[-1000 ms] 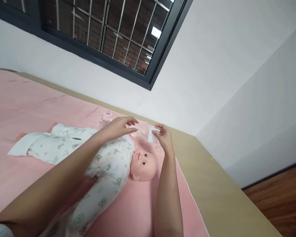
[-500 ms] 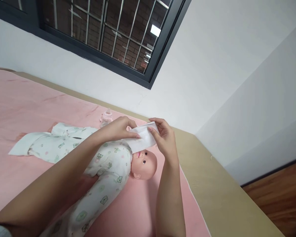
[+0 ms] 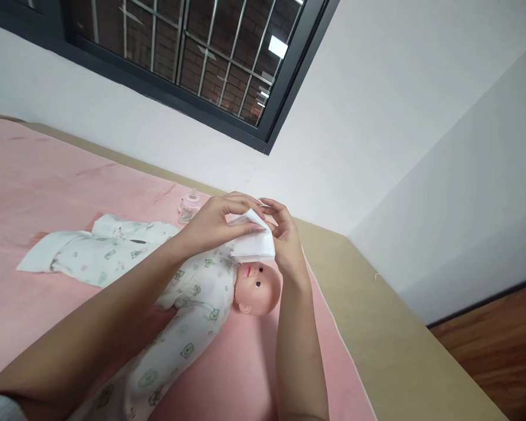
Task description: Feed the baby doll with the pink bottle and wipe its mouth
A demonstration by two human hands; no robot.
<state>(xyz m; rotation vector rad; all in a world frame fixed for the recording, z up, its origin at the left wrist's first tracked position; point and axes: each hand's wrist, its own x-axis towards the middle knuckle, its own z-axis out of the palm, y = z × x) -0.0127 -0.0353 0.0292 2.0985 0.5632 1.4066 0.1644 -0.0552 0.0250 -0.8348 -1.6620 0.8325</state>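
One white cloth [image 3: 253,245], one baby doll [image 3: 210,304], one baby bottle [image 3: 189,206] and one spare printed garment [image 3: 92,254] lie on or above the pink sheet [image 3: 48,175]. The cloth is plain white, folded small and soft-edged, and is held just above the doll's face near the sheet's far right corner. The left hand [image 3: 214,222] pinches its upper edge between thumb and fingers; the right hand [image 3: 284,237] grips its other side, fingers curled. The doll's suit carries little green bear prints (no readable writing anywhere). The bottle stands at the sheet's far edge.
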